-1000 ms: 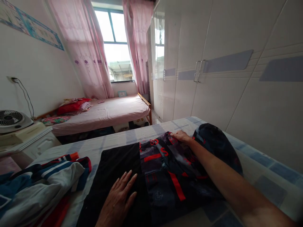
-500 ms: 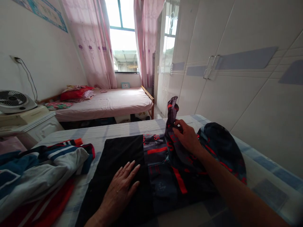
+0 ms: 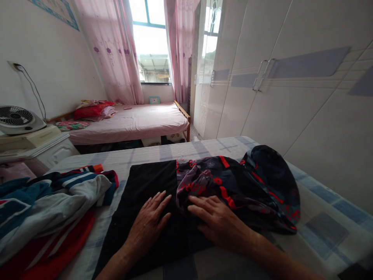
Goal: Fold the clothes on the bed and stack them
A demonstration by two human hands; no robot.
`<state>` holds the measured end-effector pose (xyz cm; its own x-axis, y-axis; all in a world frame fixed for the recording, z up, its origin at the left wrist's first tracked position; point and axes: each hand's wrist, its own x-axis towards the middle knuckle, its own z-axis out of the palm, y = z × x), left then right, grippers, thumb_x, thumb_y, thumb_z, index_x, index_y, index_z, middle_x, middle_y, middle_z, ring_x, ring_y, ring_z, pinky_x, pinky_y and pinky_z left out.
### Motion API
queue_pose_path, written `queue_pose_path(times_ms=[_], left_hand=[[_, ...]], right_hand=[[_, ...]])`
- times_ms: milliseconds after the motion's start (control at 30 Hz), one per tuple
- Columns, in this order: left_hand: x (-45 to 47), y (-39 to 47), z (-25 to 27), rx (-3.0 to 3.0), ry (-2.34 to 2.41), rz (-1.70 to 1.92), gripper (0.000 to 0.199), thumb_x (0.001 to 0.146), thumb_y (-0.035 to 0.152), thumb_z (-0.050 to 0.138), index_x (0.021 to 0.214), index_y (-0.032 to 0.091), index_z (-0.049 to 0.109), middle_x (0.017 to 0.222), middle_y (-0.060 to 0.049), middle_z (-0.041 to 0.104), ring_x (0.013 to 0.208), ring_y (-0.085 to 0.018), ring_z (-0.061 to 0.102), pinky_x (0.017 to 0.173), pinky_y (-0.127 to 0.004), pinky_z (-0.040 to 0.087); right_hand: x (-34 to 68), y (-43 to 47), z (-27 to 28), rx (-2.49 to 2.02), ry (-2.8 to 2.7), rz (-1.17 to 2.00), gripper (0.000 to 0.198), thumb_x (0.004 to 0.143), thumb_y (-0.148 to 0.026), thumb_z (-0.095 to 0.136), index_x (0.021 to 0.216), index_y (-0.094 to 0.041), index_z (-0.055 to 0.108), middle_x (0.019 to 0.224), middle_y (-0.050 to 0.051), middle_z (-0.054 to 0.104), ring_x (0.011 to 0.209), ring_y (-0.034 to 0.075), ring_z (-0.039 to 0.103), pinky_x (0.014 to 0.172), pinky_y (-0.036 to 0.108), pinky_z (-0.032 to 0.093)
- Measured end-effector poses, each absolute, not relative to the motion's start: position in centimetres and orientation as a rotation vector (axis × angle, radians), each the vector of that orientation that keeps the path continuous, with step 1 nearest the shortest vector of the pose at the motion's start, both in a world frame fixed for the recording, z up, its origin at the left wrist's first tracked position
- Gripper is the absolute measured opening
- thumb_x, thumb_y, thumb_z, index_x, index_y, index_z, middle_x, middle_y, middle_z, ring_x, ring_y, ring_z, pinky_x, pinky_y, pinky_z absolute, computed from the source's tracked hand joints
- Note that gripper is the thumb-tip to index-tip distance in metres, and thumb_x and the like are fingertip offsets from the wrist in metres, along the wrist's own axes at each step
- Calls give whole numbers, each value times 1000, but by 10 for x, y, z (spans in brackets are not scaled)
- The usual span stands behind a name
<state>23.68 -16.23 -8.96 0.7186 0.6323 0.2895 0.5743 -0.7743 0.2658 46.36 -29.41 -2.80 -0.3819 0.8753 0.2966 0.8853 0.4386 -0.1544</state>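
A dark garment with red lettering (image 3: 233, 186) lies on a checked bed (image 3: 320, 229) in front of me. Its black part (image 3: 151, 182) is spread flat on the left, and its far end is folded back toward me into a bunched fold. My left hand (image 3: 148, 225) rests flat, fingers apart, on the black part. My right hand (image 3: 217, 221) presses flat on the folded printed cloth just right of it. Neither hand grips anything.
A heap of blue, white and red clothes (image 3: 49, 206) lies on the bed to my left. A fan (image 3: 17, 119) stands on a white cabinet at far left. A pink bed (image 3: 131, 122) stands under the curtained window. White wardrobe doors (image 3: 291, 97) line the right side.
My right hand lifted the garment's far end, brought it toward me, laid it down folded and let go; it now lies flat on the fold. My left hand stayed in place.
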Motion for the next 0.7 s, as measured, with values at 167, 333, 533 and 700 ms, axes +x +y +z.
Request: queue_pose_path(times_ms=[167, 333, 533, 700], left_hand=[[233, -166, -73, 2510, 1064, 680, 41, 92, 36, 40, 130, 26, 52, 138, -5, 52, 125, -21, 50, 104, -40, 43], [254, -170, -12, 2416, 1021, 751, 44, 92, 42, 38, 127, 22, 53, 134, -7, 53, 124, -23, 50, 105, -41, 39], [326, -146, 13, 2317, 1039, 600, 58, 76, 49, 59, 126, 18, 55, 130, -13, 57, 118, -32, 52, 99, -46, 38], [345, -129, -5, 2092, 1072, 657, 26, 68, 30, 62, 89, 15, 68, 77, -5, 69, 75, -21, 65, 70, -30, 49]], right_hand=[[516, -323, -32, -1716, -2135, -258, 50, 81, -19, 54, 131, -22, 46, 139, 8, 49, 129, 23, 41, 103, 43, 36], [554, -344, -50, -1843, -1936, -528, 39, 83, -19, 52, 122, -23, 53, 126, 8, 60, 121, 25, 50, 97, 44, 40], [565, -355, -71, -1902, -1696, -514, 15, 85, -21, 49, 97, -22, 59, 113, 8, 64, 105, 23, 59, 90, 41, 45], [568, -360, -76, -1920, -1527, -488, 12, 83, -19, 46, 91, -22, 54, 108, 7, 64, 100, 22, 60, 88, 40, 46]])
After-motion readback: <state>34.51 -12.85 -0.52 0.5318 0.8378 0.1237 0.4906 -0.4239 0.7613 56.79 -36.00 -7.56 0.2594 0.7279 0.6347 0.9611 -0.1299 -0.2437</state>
